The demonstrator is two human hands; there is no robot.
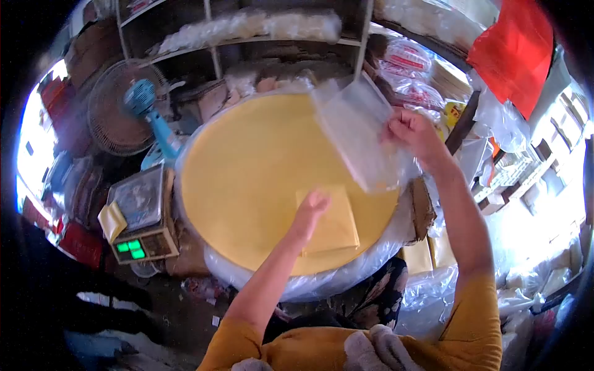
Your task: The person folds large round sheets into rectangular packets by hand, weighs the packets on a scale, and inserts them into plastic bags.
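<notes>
Now the right hand (413, 131) pinches a clear bag (356, 127). The left hand (311, 209) curls over the yellow pack (339, 226); I cannot tell its grip. Moving the bag calls for a soft pinch.

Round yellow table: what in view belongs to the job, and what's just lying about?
In the job: clear plastic bag in right hand; yellow packet at left hand; tabletop; probably the lit scale.

Likely just about: fan; red sheet; wrapped goods on shelf.

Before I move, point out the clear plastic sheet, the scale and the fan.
Clear plastic sheet (356, 127): head view, middle of its visible face.
Scale (135, 245): head view, lit green display.
Fan (141, 94): head view, blue motor housing.
</notes>
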